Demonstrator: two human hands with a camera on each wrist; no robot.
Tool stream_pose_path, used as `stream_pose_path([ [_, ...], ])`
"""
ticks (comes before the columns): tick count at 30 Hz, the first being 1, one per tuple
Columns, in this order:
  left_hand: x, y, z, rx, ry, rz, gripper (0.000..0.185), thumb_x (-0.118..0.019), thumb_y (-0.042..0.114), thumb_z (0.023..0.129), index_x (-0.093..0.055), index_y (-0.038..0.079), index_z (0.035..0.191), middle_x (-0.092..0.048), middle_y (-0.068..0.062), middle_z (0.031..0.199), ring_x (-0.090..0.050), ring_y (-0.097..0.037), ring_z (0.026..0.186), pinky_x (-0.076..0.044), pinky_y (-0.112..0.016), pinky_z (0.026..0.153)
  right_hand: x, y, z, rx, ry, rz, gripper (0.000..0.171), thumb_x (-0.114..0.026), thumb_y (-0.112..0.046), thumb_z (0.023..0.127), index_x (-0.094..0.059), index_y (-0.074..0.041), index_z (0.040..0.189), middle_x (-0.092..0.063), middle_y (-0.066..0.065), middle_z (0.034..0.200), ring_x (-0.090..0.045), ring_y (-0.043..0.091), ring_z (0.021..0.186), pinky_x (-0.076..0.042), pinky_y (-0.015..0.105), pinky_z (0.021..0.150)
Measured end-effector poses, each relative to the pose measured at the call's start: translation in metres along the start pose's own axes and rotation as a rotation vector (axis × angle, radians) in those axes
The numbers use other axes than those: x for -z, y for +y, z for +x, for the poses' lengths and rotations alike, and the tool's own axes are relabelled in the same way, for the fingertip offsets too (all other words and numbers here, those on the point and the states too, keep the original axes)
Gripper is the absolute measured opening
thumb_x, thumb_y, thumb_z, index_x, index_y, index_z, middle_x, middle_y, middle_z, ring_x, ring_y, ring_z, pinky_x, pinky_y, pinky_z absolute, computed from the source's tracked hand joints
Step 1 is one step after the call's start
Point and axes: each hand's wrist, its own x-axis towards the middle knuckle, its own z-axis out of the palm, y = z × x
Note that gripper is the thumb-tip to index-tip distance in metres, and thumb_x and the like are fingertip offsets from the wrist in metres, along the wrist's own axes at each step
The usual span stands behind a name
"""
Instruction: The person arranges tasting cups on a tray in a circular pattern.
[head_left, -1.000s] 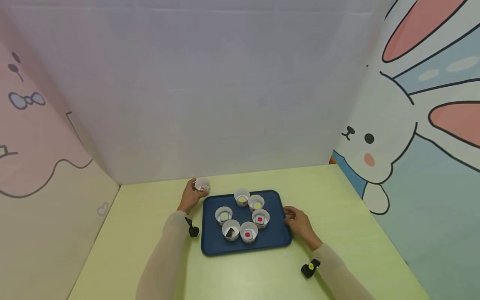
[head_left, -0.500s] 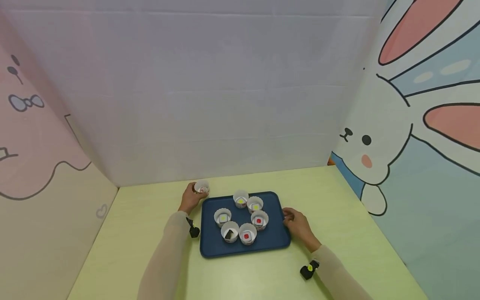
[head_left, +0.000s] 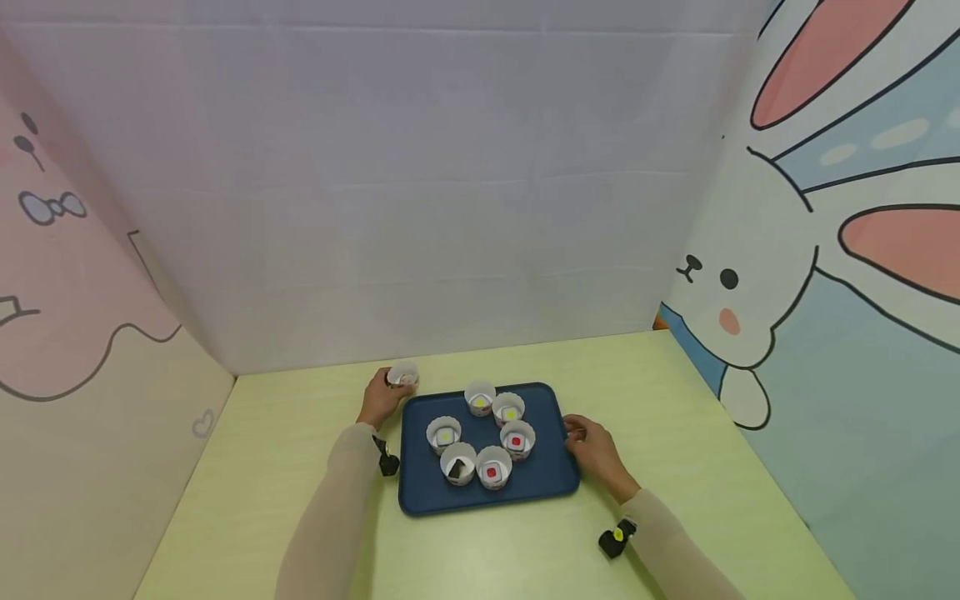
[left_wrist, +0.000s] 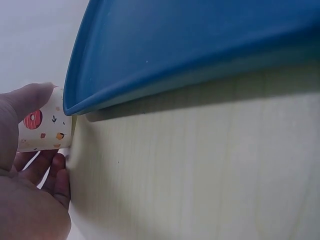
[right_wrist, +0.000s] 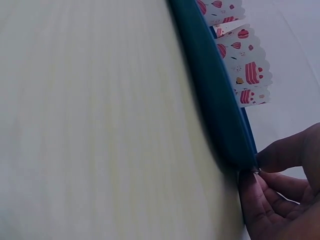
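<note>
While gripped by the left hand [head_left: 381, 398], paper cup [head_left: 402, 375] just beside tray [head_left: 552, 477].

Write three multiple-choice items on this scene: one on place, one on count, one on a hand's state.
1. Where is the white paper cup gripped by the left hand?
A. on the tray
B. on the table beyond the tray's far left corner
C. beside the right hand

2. How many paper cups stand on the dark blue plastic tray?
A. four
B. six
C. eight

3. What does the right hand do?
A. pinches the tray's right edge
B. lifts a cup
C. lies flat

Answers: 1 B, the head view shows it off the tray; 2 B, six rims are countable; 3 A, the right wrist view shows the fingertips at the rim.
</note>
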Motion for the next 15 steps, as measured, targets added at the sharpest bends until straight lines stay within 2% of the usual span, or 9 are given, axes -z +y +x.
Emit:
stream_pose_path([
  [6, -0.0008, -0.0027, 0.001, 0.013, 0.014, 0.008, 0.063, -0.069, 0.025, 0.09, -0.041, 0.0, 0.14, -0.05, -0.025, 0.139, -0.05, -0.039, 0.126, -0.045, -0.054, 0.101, -0.0018, 0.0003, 0.0008, -0.006, 0.0, -0.003, 0.043, -0.06, 0.0, 0.082, -0.064, -0.003, 0.125, -0.071, 0.012, 0.11, -0.065, 0.02, 0.092, -0.05, 0.032, 0.077],
  [15, 0.0037, 0.0001, -0.003, -0.001, 0.028, 0.041, 0.064, -0.068, 0.029, 0.09, -0.042, -0.001, 0.141, -0.052, -0.027, 0.135, -0.053, -0.04, 0.121, -0.048, -0.052, 0.095, -0.0025, 0.0006, 0.0008, 0.011, 0.013, -0.017, 0.043, -0.061, -0.001, 0.082, -0.064, -0.002, 0.125, -0.071, 0.012, 0.109, -0.065, 0.021, 0.093, -0.05, 0.034, 0.078],
])
